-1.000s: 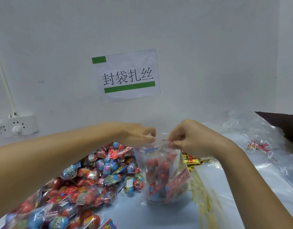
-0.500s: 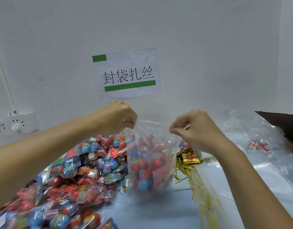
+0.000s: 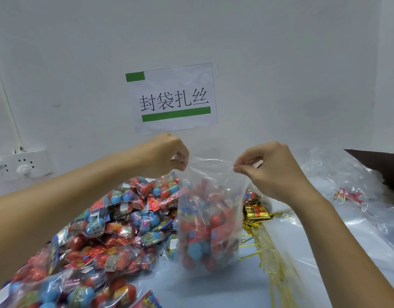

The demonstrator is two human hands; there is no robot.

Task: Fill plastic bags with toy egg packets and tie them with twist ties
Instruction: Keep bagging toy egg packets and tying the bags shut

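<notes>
A: Since a second ago both hands have risen and parted, pulling the clear plastic bag of red and blue toy egg packets [image 3: 208,223] up by its mouth.

B: Grips?

A: Left hand [image 3: 167,155] and right hand [image 3: 269,167] each pinch the bag's rim, fingers curled. It hangs mid-table, beside the loose egg-packet heap [image 3: 98,236] toward the left edge.

B: Progress?

A: Seemingly filled, untied; gold twist ties [image 3: 267,252] lie rightward.

Head-worn view, forward-down, close over hands [image 3: 269,172]
</notes>
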